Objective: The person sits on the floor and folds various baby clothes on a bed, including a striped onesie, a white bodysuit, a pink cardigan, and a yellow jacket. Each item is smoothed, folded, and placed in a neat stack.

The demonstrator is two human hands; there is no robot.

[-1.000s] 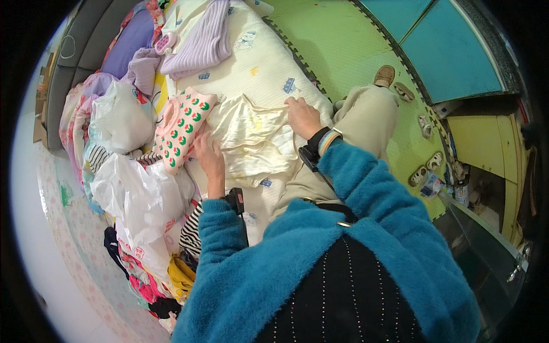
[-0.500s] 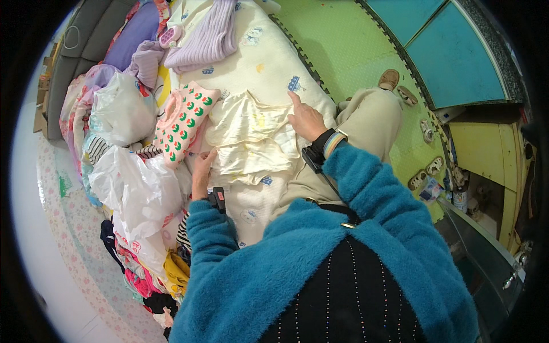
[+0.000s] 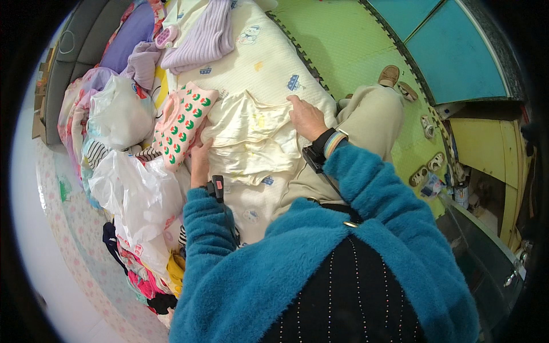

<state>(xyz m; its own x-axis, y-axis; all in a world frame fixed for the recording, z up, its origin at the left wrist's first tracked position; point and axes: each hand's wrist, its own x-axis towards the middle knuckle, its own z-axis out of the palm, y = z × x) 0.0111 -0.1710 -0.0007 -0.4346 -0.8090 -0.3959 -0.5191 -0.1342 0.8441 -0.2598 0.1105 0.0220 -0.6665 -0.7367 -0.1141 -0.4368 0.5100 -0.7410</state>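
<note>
A cream child's garment (image 3: 254, 134) with pale yellow marks, probably a top, lies spread on the white quilted bed cover, folds running across its middle. My left hand (image 3: 200, 160) is at its left edge, fingers closed on the cloth there. At its upper right corner, my right hand (image 3: 307, 118) has its fingers curled together on the fabric. Just left of the garment, near my left hand, is a folded pink knit sweater (image 3: 182, 123) with green and red motifs.
A lilac ribbed knit (image 3: 203, 40) and a pink-white toy-like object (image 3: 166, 36) lie farther up the bed cover (image 3: 269, 57). White plastic bags (image 3: 134, 186) and a clothes heap (image 3: 146, 283) crowd the left. My bent leg (image 3: 372, 117) borders the right, beside green floor mats (image 3: 326, 34).
My right index finger, stretched out before, is now bent in at the garment's corner. My left hand has moved slightly up along the left edge. The garment has barely shifted.
</note>
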